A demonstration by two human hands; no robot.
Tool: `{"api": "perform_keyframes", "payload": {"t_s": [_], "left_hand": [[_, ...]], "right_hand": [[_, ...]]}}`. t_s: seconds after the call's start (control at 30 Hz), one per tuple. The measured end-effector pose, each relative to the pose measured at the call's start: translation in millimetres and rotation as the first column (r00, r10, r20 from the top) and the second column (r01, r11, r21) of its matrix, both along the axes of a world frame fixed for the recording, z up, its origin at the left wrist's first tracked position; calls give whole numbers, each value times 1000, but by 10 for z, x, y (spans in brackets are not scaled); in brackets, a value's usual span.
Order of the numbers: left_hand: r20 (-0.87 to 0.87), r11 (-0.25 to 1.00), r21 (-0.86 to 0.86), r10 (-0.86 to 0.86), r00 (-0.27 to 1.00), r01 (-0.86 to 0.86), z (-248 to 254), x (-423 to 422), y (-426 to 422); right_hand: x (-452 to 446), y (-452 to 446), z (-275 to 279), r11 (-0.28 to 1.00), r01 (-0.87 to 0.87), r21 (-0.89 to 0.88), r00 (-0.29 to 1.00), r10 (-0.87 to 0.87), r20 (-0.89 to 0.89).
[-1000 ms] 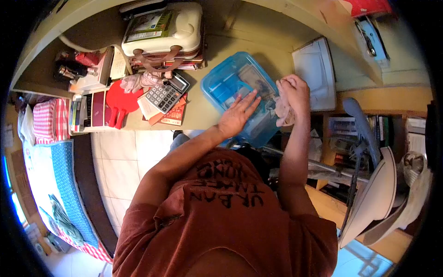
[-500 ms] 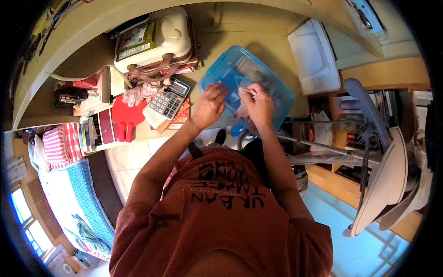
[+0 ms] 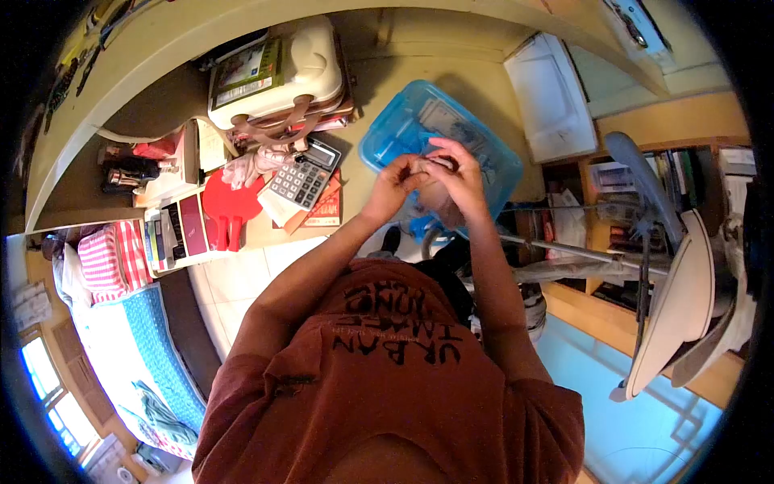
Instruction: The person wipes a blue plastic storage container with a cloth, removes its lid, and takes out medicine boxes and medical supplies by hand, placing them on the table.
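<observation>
A translucent blue plastic box [image 3: 504,165] stands on the desk, with papers or packets visible inside it. In front of its near side my two hands meet. My right hand [image 3: 458,179] is closed on a thin, pale pinkish cloth or bag [image 3: 438,202] that hangs below the fingers. My left hand [image 3: 393,187] is closed at the upper edge of the same thin piece, its fingertips touching it beside the right hand. To the left, a grey calculator [image 3: 305,176] lies on red and orange booklets, next to another crumpled pale pink piece [image 3: 248,167].
A cream case [image 3: 310,60] with brown handles sits on books at the back left. Red paddle-shaped things [image 3: 230,208] lie on the desk's left part. A white panel [image 3: 552,101] leans at the back right. A fan-like stand [image 3: 673,298] and shelves [image 3: 597,226] are at the right.
My right hand lifted the pale piece from over the box's right side and brought it left and nearer. My left hand moved off the box, then rightward to meet it.
</observation>
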State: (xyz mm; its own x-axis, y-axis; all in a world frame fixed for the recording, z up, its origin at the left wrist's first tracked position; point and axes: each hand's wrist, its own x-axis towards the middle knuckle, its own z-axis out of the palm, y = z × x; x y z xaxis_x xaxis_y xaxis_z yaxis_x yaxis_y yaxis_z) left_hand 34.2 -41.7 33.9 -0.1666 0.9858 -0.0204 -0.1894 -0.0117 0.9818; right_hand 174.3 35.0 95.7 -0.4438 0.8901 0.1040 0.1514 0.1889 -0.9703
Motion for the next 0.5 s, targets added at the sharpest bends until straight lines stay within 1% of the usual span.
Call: {"api": "perform_keyframes", "payload": {"t_s": [0.03, 0.07, 0.1, 0.13, 0.17, 0.2, 0.23, 0.27, 0.3, 0.33, 0.37, 0.4, 0.43, 0.47, 0.5], "left_hand": [[119, 997, -41, -61, 991, 66, -39, -31, 29], [120, 997, -38, -63, 991, 68, -77, -33, 30], [142, 999, -54, 3, 990, 4, -58, -37, 29], [162, 996, -70, 70, 984, -59, -40, -40, 29], [162, 996, -68, 67, 984, -57, -23, -41, 23], [228, 995, -64, 92, 969, -79, -11, -40, 13], [292, 993, -63, 118, 949, -104, -1, -40, 2], [293, 993, -62, 119, 949, -105, 11, -25, 2], [280, 991, -8, 133, 951, -136, 47, 3, 9], [267, 985, 44, 150, 952, -168, 80, 27, 3], [269, 984, 43, 154, 951, -171, 113, 40, -13], [244, 985, 15, 162, 956, -171, 217, 43, -26], [220, 985, -11, 169, 961, -170, 279, 46, -37], [221, 985, -9, 171, 960, -174, 288, 50, -45], [178, 986, -2, 166, 970, -169, 295, 52, -53]], "right_hand": [[24, -8, 28, 999, 9, 50, 1000, -10, 18], [67, -29, -11, 990, 46, 130, 994, -57, 88], [115, -58, -20, 990, 48, 132, 994, -60, 88], [166, -90, -21, 993, 59, 105, 985, -75, 153], [209, -120, -33, 994, 72, 77, 972, -87, 218], [247, -144, -90, 994, 73, 79, 972, -88, 219], [273, -169, -156, 990, 139, 18, 984, -140, 107], [294, -178, -210, 979, 196, -51, 981, -196, -3], [274, -184, -155, 980, 193, -49, 981, -193, -3], [244, -193, -80, 953, 222, -206, 962, -249, -115], [222, -205, -36, 904, 229, -361, 923, -319, -213], [206, -189, -52, 881, 290, -374, 918, -366, -151], [214, -169, -95, 882, 288, -372, 920, -363, -150], [233, -139, -153, 868, 275, -413, 909, -375, -183], [227, -118, -148, 853, 259, -453, 896, -387, -216]]}}
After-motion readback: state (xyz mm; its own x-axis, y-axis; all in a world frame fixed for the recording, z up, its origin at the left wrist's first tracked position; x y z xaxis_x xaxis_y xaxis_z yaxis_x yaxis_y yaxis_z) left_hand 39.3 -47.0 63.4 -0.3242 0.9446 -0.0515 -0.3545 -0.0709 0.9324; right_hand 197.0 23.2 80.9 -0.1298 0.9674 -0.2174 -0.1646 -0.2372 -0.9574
